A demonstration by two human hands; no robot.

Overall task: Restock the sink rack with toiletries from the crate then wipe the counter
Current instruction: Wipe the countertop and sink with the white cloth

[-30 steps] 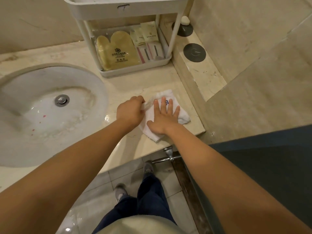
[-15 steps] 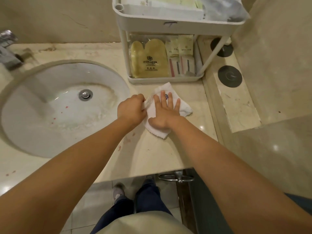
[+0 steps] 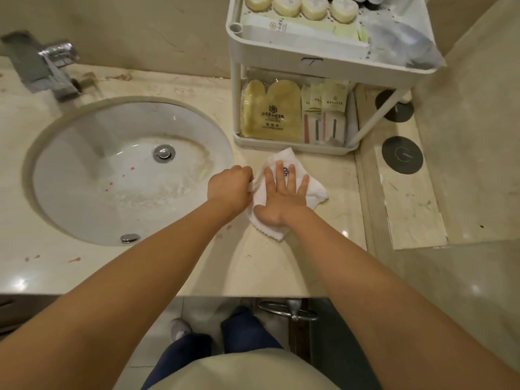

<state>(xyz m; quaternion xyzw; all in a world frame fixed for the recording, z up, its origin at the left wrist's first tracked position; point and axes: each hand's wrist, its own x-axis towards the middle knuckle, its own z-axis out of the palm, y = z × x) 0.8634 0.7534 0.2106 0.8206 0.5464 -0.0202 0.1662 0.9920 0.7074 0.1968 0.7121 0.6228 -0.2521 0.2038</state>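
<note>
**Cloth pinned flat for the wipe**

On the marble counter (image 3: 267, 266), the right hand (image 3: 284, 195) lies flat, fingers spread, pressing a white cloth (image 3: 316, 191). At its 9 o'clock the left hand (image 3: 229, 188) curls and pinches the cloth's edge. Soft, light and limp, the cloth probably bunches unless palm-pressed. Its long axis runs 6 to 12 o'clock, with the top corner pointing at the sink rack (image 3: 292, 147).

White two-tier plastic rack (image 3: 323, 67) stocked, small white cloth (image 3: 282, 159) on beige marble counter (image 3: 267, 266).
The cloth lies crumpled just before the rack; packed toiletries (image 3: 271, 111) sit in both tiers.
</note>
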